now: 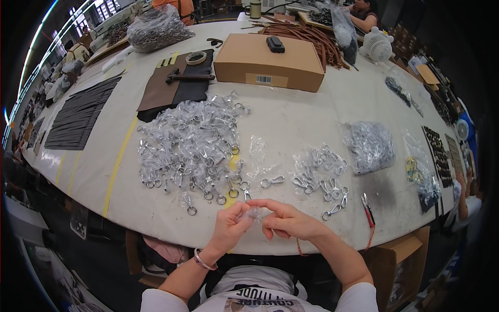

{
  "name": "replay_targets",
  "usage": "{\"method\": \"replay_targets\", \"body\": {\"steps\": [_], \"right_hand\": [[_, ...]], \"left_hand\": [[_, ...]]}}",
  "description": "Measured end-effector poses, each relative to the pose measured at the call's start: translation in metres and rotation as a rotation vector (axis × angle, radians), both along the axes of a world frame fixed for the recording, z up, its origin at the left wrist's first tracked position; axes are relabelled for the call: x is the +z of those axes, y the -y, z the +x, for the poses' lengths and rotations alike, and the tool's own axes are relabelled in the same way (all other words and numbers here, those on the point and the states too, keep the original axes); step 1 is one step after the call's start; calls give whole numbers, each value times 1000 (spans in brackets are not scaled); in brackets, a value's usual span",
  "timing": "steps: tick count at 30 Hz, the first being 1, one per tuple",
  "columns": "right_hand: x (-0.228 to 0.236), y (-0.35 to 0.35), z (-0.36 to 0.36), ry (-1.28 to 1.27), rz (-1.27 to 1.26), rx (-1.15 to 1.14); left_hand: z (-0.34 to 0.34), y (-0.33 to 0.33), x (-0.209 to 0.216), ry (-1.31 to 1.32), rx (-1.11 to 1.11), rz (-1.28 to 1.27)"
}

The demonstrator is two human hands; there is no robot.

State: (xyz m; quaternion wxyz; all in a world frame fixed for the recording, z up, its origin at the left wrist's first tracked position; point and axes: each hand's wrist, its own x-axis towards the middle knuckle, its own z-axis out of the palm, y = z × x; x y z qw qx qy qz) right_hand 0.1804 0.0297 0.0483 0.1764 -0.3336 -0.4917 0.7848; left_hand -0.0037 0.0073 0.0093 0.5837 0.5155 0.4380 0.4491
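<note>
My left hand and my right hand meet at the table's near edge, fingers pinched around a crumpled clear plastic wrapper. Whether metal is inside it, I cannot tell. A silver snap hook shows just beyond my fingertips, its lower end hidden by them. To the left spreads a big heap of plastic-wrapped snap hooks with key rings. One bare snap hook lies beyond my hands. On the right is a smaller group of snap hooks, several of them bare.
Red-handled pliers lie right of my hands. A bag of plastic-wrapped pieces sits farther right. At the back are a cardboard box, a hammer, brown straps and a small white fan. Black strips lie far left.
</note>
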Motion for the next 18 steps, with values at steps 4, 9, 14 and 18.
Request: {"method": "replay_targets", "body": {"steps": [4,9,14,18], "right_hand": [[-3,1,0,35,89,-30],[-14,5,-2,107,368,-131],[-19,13,-15,399,1071,-352],[-8,17,-18,746,1211,-324]], "left_hand": [[-2,-1,-4,-106,-10,108],[0,0,1,-62,-64,83],[-1,-1,2,130,-134,-148],[-2,-5,3,388,-235,-363]]}}
